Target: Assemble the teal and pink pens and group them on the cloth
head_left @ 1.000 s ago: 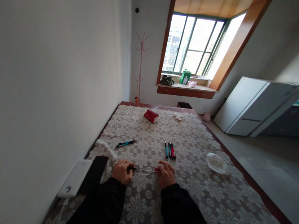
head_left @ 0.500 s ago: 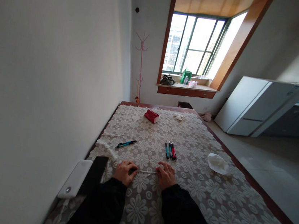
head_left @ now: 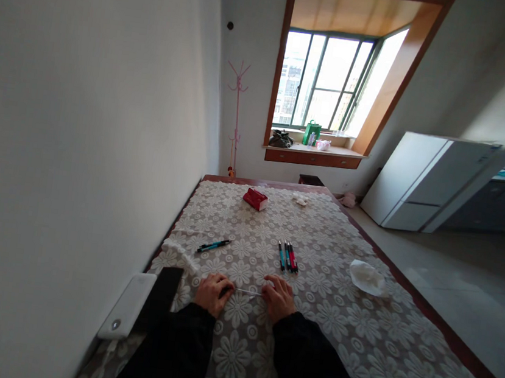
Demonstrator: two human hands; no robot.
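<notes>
Both my hands rest low on a table (head_left: 353, 342) covered with a lace flower cloth. My left hand (head_left: 213, 293) is closed around the dark end of a pen. My right hand (head_left: 278, 297) pinches the other end. A thin pale refill (head_left: 246, 291) spans the gap between them. Three pens (head_left: 288, 256), blue, dark and red, lie side by side just beyond my right hand. A single blue pen (head_left: 213, 245) lies beyond my left hand.
A white power bank (head_left: 127, 313) and a black flat object (head_left: 159, 297) lie at the table's left edge by the wall. A crumpled white tissue (head_left: 365, 277) lies to the right, a red pack (head_left: 255, 199) at the far end. A white cabinet (head_left: 428, 183) stands right.
My hands have drawn a little closer together along the refill, and the dark pen end has slid further into my left hand. The view has tilted slightly.
</notes>
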